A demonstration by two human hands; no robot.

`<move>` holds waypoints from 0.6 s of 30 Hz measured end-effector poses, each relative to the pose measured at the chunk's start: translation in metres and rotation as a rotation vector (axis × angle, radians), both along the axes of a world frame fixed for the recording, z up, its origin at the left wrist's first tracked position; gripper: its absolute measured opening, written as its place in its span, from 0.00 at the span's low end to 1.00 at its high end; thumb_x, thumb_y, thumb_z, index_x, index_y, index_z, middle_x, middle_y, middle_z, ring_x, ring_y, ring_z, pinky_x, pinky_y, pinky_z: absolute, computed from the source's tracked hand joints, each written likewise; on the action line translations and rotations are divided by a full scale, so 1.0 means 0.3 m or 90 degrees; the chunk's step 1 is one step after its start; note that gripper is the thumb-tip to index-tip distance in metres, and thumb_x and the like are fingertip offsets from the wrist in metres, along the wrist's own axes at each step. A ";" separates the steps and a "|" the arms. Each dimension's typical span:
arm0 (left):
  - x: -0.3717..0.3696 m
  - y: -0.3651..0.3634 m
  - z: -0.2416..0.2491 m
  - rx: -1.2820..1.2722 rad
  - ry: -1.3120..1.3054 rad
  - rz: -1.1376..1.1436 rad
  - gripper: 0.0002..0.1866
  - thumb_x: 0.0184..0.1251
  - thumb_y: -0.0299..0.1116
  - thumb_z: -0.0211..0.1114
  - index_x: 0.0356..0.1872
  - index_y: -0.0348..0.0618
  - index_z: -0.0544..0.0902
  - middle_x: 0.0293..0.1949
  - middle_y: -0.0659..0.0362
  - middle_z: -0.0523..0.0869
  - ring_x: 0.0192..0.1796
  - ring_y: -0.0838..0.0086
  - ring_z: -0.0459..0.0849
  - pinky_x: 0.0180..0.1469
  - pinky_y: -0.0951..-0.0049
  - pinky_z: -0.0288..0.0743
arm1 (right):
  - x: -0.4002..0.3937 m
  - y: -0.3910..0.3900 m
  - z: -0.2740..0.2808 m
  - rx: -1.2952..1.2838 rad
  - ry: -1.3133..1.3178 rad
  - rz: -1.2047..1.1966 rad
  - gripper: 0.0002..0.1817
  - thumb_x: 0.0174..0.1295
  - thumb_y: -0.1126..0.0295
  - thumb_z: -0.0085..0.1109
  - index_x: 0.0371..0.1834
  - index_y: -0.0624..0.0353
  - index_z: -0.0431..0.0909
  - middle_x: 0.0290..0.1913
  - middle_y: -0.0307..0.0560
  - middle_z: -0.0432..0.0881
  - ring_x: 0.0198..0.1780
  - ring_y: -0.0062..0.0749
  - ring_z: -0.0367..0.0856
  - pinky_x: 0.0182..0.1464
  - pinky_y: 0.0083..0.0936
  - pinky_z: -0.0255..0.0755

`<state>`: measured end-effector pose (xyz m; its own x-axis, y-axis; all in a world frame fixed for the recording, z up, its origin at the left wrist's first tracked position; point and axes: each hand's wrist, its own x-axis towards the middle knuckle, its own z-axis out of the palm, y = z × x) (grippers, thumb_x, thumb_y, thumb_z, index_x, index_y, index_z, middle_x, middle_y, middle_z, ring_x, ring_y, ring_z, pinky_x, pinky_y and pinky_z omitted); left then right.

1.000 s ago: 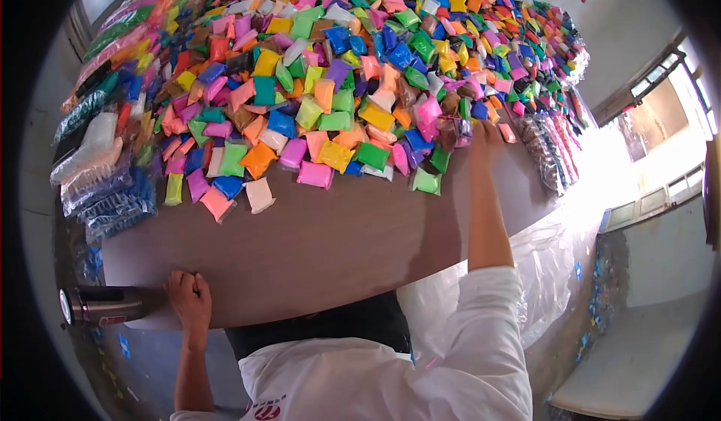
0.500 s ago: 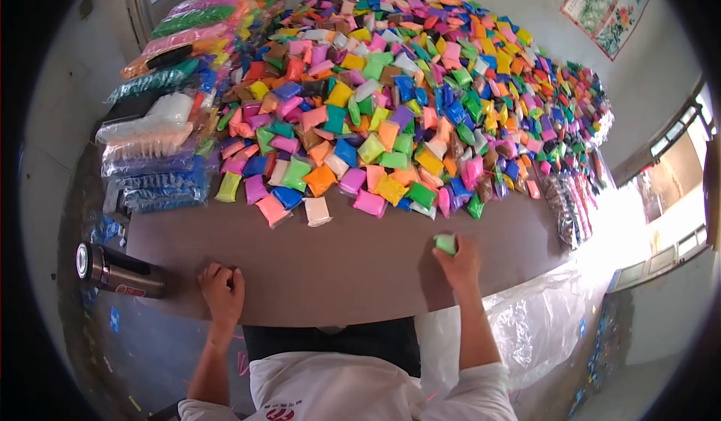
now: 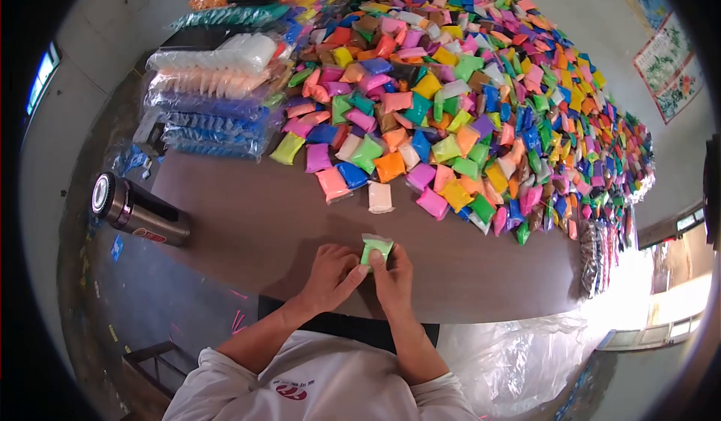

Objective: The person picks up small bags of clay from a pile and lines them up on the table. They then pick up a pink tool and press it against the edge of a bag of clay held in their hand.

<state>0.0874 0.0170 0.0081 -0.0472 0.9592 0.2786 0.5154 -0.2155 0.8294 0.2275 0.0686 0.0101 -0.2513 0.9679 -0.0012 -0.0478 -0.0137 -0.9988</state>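
A small light-green clear-wrapped packet [image 3: 377, 247] is held upright over the near middle of the table. My right hand [image 3: 393, 277] is closed around its right side and lower part, thumb pressed on its face. At the packet's lower left edge, my left hand [image 3: 329, 277] is closed, with fingers curled and thumb tip against the packet. What lies under the left fingers is hidden. Just beyond both hands a pale peach packet [image 3: 381, 197] lies on the brown table [image 3: 248, 211]. Behind it rises a large heap of similar colored packets [image 3: 458, 120].
A steel thermos flask [image 3: 143, 212] lies tilted at the table's left edge. Stacked clear bags of sorted packets [image 3: 214, 83] stand at the back left. More bagged packets [image 3: 595, 252] sit at the right end. Clear plastic sheeting [image 3: 511, 361] hangs below the right front edge.
My right hand has brought the green packet left to the middle. My left hand has moved right from the table to meet it. The head view has shifted and tilted.
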 end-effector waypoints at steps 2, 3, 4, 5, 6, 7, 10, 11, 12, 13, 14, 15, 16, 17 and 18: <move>-0.008 -0.002 -0.007 0.027 0.002 -0.019 0.14 0.69 0.40 0.55 0.29 0.40 0.78 0.33 0.55 0.78 0.37 0.62 0.73 0.50 0.63 0.61 | 0.001 -0.006 -0.004 -0.066 0.070 0.018 0.14 0.69 0.61 0.57 0.40 0.63 0.77 0.36 0.36 0.79 0.40 0.17 0.74 0.44 0.19 0.70; -0.008 -0.004 0.000 0.021 0.014 -0.012 0.14 0.69 0.40 0.55 0.30 0.40 0.78 0.32 0.55 0.78 0.38 0.61 0.74 0.50 0.62 0.61 | 0.010 -0.011 -0.016 -0.075 0.065 0.032 0.14 0.69 0.61 0.57 0.41 0.63 0.78 0.36 0.36 0.79 0.40 0.17 0.74 0.44 0.18 0.70; -0.002 -0.005 0.013 0.014 0.026 -0.006 0.15 0.69 0.41 0.55 0.30 0.40 0.79 0.32 0.55 0.78 0.38 0.60 0.74 0.50 0.62 0.62 | 0.028 -0.015 -0.036 -0.085 0.060 0.044 0.14 0.70 0.62 0.56 0.41 0.64 0.78 0.37 0.36 0.79 0.40 0.16 0.74 0.44 0.18 0.70; 0.002 -0.004 0.019 0.007 0.037 -0.001 0.15 0.70 0.42 0.54 0.30 0.41 0.79 0.32 0.55 0.78 0.38 0.60 0.74 0.50 0.61 0.62 | 0.045 -0.018 -0.048 -0.095 0.054 0.054 0.14 0.70 0.62 0.56 0.42 0.64 0.79 0.37 0.36 0.79 0.41 0.16 0.74 0.44 0.18 0.70; 0.006 -0.002 0.008 0.023 0.034 0.010 0.16 0.70 0.42 0.54 0.30 0.40 0.79 0.32 0.55 0.78 0.38 0.59 0.74 0.50 0.61 0.62 | 0.055 -0.018 -0.031 -0.122 0.060 0.077 0.14 0.70 0.63 0.56 0.43 0.65 0.79 0.38 0.35 0.80 0.40 0.16 0.74 0.44 0.17 0.70; 0.008 0.001 -0.009 0.038 0.032 0.020 0.16 0.71 0.42 0.54 0.30 0.40 0.79 0.32 0.54 0.79 0.38 0.59 0.74 0.50 0.60 0.62 | 0.058 -0.013 0.005 -0.150 0.066 0.098 0.14 0.69 0.63 0.57 0.44 0.65 0.79 0.38 0.35 0.80 0.40 0.15 0.74 0.44 0.17 0.70; 0.000 0.000 -0.025 0.040 0.013 0.016 0.17 0.72 0.41 0.52 0.30 0.40 0.80 0.33 0.53 0.80 0.38 0.57 0.75 0.50 0.60 0.63 | 0.084 0.017 0.054 -0.190 0.050 0.182 0.14 0.69 0.65 0.58 0.47 0.66 0.80 0.40 0.36 0.81 0.41 0.15 0.74 0.44 0.16 0.70; -0.001 0.003 -0.029 0.036 0.003 0.007 0.17 0.72 0.41 0.52 0.30 0.39 0.80 0.33 0.53 0.80 0.38 0.57 0.75 0.50 0.60 0.63 | 0.095 0.026 0.057 -0.194 0.040 0.211 0.15 0.68 0.65 0.58 0.48 0.67 0.80 0.40 0.36 0.81 0.41 0.15 0.75 0.44 0.16 0.70; 0.004 0.003 -0.036 0.046 0.010 0.024 0.18 0.72 0.41 0.52 0.29 0.39 0.81 0.32 0.53 0.81 0.38 0.57 0.76 0.50 0.61 0.64 | 0.101 0.033 0.036 -0.204 0.060 0.217 0.14 0.67 0.67 0.59 0.48 0.67 0.79 0.41 0.37 0.81 0.41 0.16 0.76 0.45 0.16 0.71; 0.004 0.001 -0.035 0.029 -0.005 0.019 0.18 0.72 0.42 0.53 0.30 0.38 0.80 0.34 0.53 0.81 0.39 0.58 0.76 0.52 0.61 0.64 | 0.102 0.029 0.025 -0.202 0.074 0.197 0.13 0.67 0.68 0.60 0.49 0.67 0.79 0.41 0.37 0.81 0.41 0.16 0.76 0.45 0.16 0.71; -0.001 0.000 -0.027 0.013 -0.018 0.014 0.18 0.72 0.42 0.53 0.30 0.38 0.80 0.36 0.52 0.82 0.41 0.59 0.77 0.53 0.61 0.64 | 0.091 0.025 0.020 -0.197 0.088 0.178 0.13 0.67 0.68 0.60 0.49 0.67 0.79 0.41 0.36 0.82 0.41 0.15 0.76 0.45 0.16 0.71; -0.004 -0.002 -0.020 0.000 -0.030 0.011 0.18 0.72 0.42 0.54 0.31 0.37 0.80 0.38 0.51 0.83 0.42 0.59 0.78 0.54 0.61 0.64 | 0.081 0.021 0.015 -0.191 0.104 0.160 0.13 0.66 0.69 0.61 0.49 0.67 0.79 0.40 0.36 0.82 0.40 0.15 0.76 0.44 0.17 0.71; -0.003 -0.002 -0.015 0.001 -0.005 0.010 0.18 0.71 0.43 0.55 0.32 0.37 0.80 0.38 0.51 0.82 0.42 0.60 0.78 0.54 0.61 0.64 | 0.077 0.019 0.005 -0.179 0.109 0.152 0.14 0.66 0.69 0.61 0.49 0.67 0.79 0.40 0.36 0.82 0.40 0.16 0.76 0.45 0.17 0.72; -0.002 -0.003 -0.010 0.002 0.020 0.011 0.17 0.70 0.43 0.57 0.32 0.37 0.80 0.38 0.52 0.82 0.42 0.60 0.78 0.54 0.61 0.64 | 0.072 0.018 -0.010 -0.168 0.115 0.145 0.14 0.66 0.69 0.62 0.49 0.67 0.79 0.40 0.36 0.82 0.40 0.16 0.76 0.45 0.17 0.72; 0.000 -0.005 -0.009 0.002 0.045 0.011 0.17 0.69 0.43 0.58 0.33 0.37 0.80 0.38 0.52 0.82 0.42 0.60 0.78 0.54 0.62 0.64 | 0.067 0.015 -0.019 -0.158 0.121 0.138 0.14 0.65 0.69 0.62 0.49 0.66 0.79 0.40 0.36 0.82 0.40 0.16 0.76 0.45 0.17 0.72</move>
<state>0.0873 0.0156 0.0054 -0.0444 0.9574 0.2853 0.5768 -0.2085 0.7898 0.2476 0.0730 0.0045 -0.4681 0.8685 -0.1629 -0.2011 -0.2842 -0.9374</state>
